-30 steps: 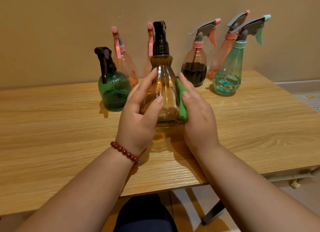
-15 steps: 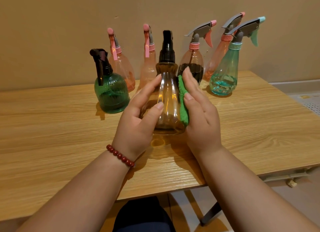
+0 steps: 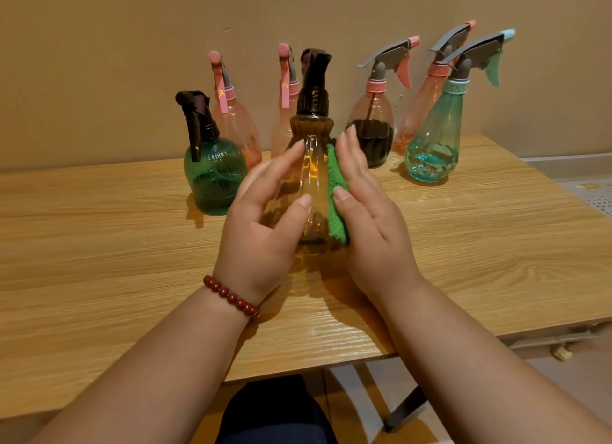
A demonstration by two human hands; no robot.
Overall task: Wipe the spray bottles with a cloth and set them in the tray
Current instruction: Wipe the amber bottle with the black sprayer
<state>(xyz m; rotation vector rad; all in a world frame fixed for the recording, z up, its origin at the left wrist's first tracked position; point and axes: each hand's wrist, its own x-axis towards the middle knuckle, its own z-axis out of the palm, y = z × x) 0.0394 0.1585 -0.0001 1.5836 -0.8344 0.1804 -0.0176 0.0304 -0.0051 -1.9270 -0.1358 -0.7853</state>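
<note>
Amber spray bottle [image 3: 313, 178] was upright at mid-counter [image 3: 99, 261], ahead of the other spray bottles [image 3: 215, 175]. The left grip [image 3: 265, 231] curled round its body to steady it. The right grip [image 3: 371, 218], fingers straight, pressed a green cloth [image 3: 336, 198] flat against its side for wiping.

L grip [image 3: 261, 231] ctr frame, fingers + thumb curled round bottle [image 3: 313, 175]. R grip [image 3: 374, 225] just right of it, fingers straight, pressing cloth [image 3: 336, 211] to bottle side. Forearms enter from bottom corners, converging.
</note>
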